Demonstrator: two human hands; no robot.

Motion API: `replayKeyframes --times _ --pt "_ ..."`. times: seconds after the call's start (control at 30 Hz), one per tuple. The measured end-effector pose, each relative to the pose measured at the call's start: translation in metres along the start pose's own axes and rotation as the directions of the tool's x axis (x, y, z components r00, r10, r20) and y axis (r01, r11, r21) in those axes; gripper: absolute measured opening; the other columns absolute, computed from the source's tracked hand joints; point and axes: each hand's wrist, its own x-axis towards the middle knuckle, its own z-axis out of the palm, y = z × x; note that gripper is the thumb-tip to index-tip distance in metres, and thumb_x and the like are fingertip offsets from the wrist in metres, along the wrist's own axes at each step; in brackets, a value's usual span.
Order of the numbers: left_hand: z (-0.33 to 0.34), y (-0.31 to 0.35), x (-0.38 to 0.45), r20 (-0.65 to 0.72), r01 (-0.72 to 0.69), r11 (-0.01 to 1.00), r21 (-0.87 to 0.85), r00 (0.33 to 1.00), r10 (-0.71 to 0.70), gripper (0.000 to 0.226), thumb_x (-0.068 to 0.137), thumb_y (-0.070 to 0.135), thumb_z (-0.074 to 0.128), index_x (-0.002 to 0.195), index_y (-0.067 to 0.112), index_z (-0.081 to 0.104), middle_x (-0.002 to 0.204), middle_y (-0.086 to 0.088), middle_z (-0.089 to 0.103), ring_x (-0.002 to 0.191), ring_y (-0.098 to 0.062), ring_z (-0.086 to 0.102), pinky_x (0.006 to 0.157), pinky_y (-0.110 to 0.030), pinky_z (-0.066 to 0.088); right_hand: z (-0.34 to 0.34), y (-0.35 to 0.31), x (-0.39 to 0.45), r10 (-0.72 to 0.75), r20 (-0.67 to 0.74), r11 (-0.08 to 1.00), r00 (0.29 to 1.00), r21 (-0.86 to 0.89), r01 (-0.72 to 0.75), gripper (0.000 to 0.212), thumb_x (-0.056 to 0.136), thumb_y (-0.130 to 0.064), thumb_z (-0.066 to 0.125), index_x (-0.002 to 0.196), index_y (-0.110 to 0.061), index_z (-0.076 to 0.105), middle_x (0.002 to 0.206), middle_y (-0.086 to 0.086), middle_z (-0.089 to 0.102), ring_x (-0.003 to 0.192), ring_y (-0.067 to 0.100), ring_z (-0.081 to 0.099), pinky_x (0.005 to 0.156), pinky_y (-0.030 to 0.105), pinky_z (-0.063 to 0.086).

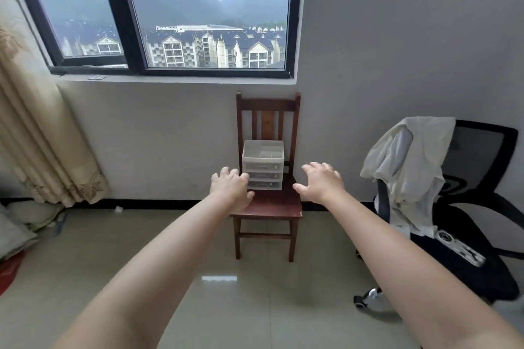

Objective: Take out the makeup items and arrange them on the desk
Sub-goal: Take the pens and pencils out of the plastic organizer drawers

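A small translucent white drawer organizer (263, 164) with three drawers stands on the seat of a dark wooden chair (272, 207) against the wall under the window. Its contents show only as faint shapes through the plastic. Both my arms stretch out toward it. My left hand (231, 188) hovers at the organizer's left side with fingers spread, and I cannot tell if it touches. My right hand (320, 183) is to the right of the organizer, apart from it, fingers spread and holding nothing. No desk is in view.
A black office chair (467, 221) draped with a white garment (408, 167) stands at the right, a silver device on its seat. A beige curtain (42, 150) hangs at the left over cushions on the floor. Glossy tiled floor (226, 292) lies between me and the wooden chair.
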Motion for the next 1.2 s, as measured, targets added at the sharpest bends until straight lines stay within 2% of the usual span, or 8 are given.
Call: replayKeyframes --times 0.13,0.47,0.63,0.8,0.93,1.0,1.1,1.2 --pt "0.009 -0.013 0.119 0.043 0.059 0.998 0.037 0.997 -0.060 0.046 0.093 0.041 0.038 0.129 0.013 0.038 0.138 -0.008 0.038 0.133 -0.028 0.025 0.103 -0.040 0.030 0.020 0.017 0.121 -0.029 0.024 0.999 0.999 0.027 0.028 0.052 0.088 -0.043 0.048 0.130 -0.014 0.042 0.137 0.005 0.043 0.132 0.026 0.031 0.106 0.038 0.028" --pt "0.065 -0.083 0.367 0.096 0.037 0.999 0.004 0.995 -0.037 0.041 0.093 0.041 0.037 0.122 0.012 0.042 0.132 -0.008 0.043 0.130 -0.026 0.030 0.098 -0.038 0.033 0.108 0.011 0.376 -0.078 0.012 0.997 0.997 0.001 0.078 0.039 0.088 -0.036 0.049 0.116 -0.010 0.051 0.122 0.005 0.053 0.119 0.023 0.041 0.101 0.034 0.032" --pt "0.124 -0.111 0.493 0.097 -0.069 0.998 -0.011 0.993 0.070 0.043 0.093 0.041 0.037 0.123 0.010 0.041 0.135 -0.010 0.041 0.132 -0.027 0.027 0.101 -0.038 0.031 0.191 0.005 0.472 0.044 0.081 0.999 0.996 -0.015 -0.043 0.040 0.089 -0.037 0.047 0.119 -0.010 0.049 0.126 0.006 0.050 0.125 0.025 0.036 0.105 0.034 0.028" --pt "0.202 -0.119 0.579 0.118 -0.165 0.985 -0.054 0.978 0.170 0.055 0.094 0.041 0.034 0.139 0.010 0.028 0.151 -0.014 0.020 0.142 -0.028 0.011 0.111 -0.040 0.017 0.283 0.008 0.520 0.214 0.224 0.975 0.951 0.008 -0.222 0.055 0.092 -0.037 0.042 0.139 -0.013 0.030 0.151 0.008 0.023 0.142 0.023 0.011 0.115 0.040 0.010" --pt "0.271 -0.115 0.625 0.187 -0.235 0.968 -0.083 0.951 0.247 0.060 0.095 0.039 0.034 0.143 0.007 0.018 0.154 -0.017 0.008 0.143 -0.031 0.002 0.115 -0.041 0.007 0.359 0.017 0.542 0.336 0.298 0.905 0.893 0.161 -0.394 0.053 0.093 -0.031 0.042 0.139 -0.007 0.031 0.150 0.012 0.025 0.141 0.024 0.014 0.115 0.036 0.010" --pt "0.298 -0.115 0.637 0.190 -0.246 0.962 -0.119 0.945 0.265 0.061 0.094 0.035 0.038 0.143 0.003 0.019 0.152 -0.021 0.010 0.142 -0.034 0.004 0.115 -0.042 0.007 0.389 0.018 0.555 0.444 0.395 0.720 0.804 0.377 -0.583 0.048 0.095 -0.025 0.039 0.137 -0.002 0.033 0.145 0.016 0.033 0.137 0.027 0.025 0.111 0.032 0.019" --pt "0.326 -0.116 0.647 0.090 -0.341 0.928 -0.152 0.930 0.356 0.056 0.090 0.024 0.050 0.132 -0.010 0.037 0.141 -0.033 0.030 0.133 -0.048 0.024 0.109 -0.052 0.024 0.420 0.015 0.586 0.548 0.592 0.132 0.591 0.637 -0.760 0.038 0.096 -0.017 0.038 0.131 -0.004 0.040 0.132 0.017 0.048 0.123 0.030 0.044 0.104 0.033 0.032" --pt "0.340 -0.117 0.650 -0.045 -0.415 0.905 -0.091 0.910 0.413 0.049 0.086 0.022 0.048 0.116 -0.016 0.052 0.123 -0.039 0.048 0.115 -0.056 0.043 0.095 -0.060 0.034 0.436 0.013 0.609 0.496 0.759 -0.566 0.422 0.651 -0.505 0.029 0.092 -0.006 0.038 0.120 -0.009 0.043 0.099 0.009 0.057 0.093 0.021 0.057 0.098 0.035 0.040"
